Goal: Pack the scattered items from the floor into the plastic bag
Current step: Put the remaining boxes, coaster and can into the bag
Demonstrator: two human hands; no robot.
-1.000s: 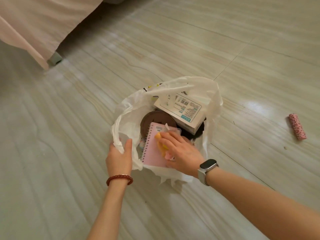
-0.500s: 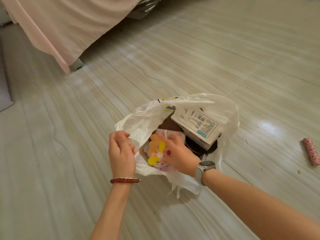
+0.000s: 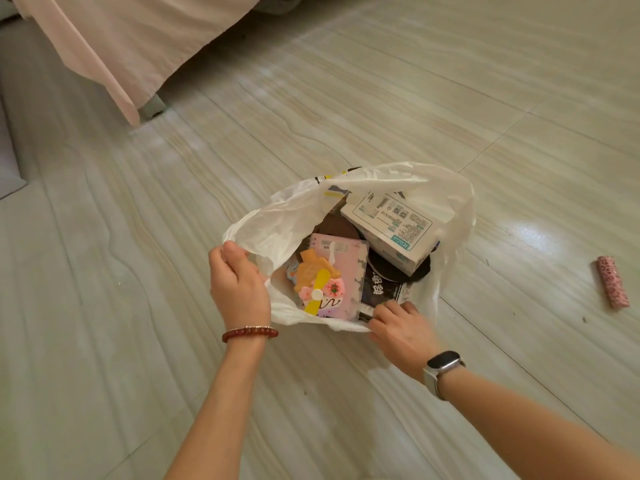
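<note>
A white plastic bag (image 3: 446, 202) stands open on the tiled floor. Inside it lie a white printed box (image 3: 391, 230), a pink spiral notebook (image 3: 349, 261), a small yellow and orange toy fan (image 3: 317, 282) on top of the notebook, a dark round item (image 3: 339, 225) and a black packet (image 3: 381, 292). My left hand (image 3: 237, 282) is shut on the bag's left rim, pulling it open. My right hand (image 3: 401, 330) rests at the near rim with fingers curled on the plastic edge. A pink patterned roll (image 3: 612, 286) lies on the floor to the right, apart from the bag.
A bed with a pink hanging sheet (image 3: 131, 39) and a grey leg (image 3: 152, 107) stands at the back left. A grey mat edge (image 3: 8, 168) shows at the far left. Pale floor tiles surround the bag.
My right hand let go of the toy fan, which now lies on the notebook, and drew back to the near rim. My left hand shifted its hold along the left rim.
</note>
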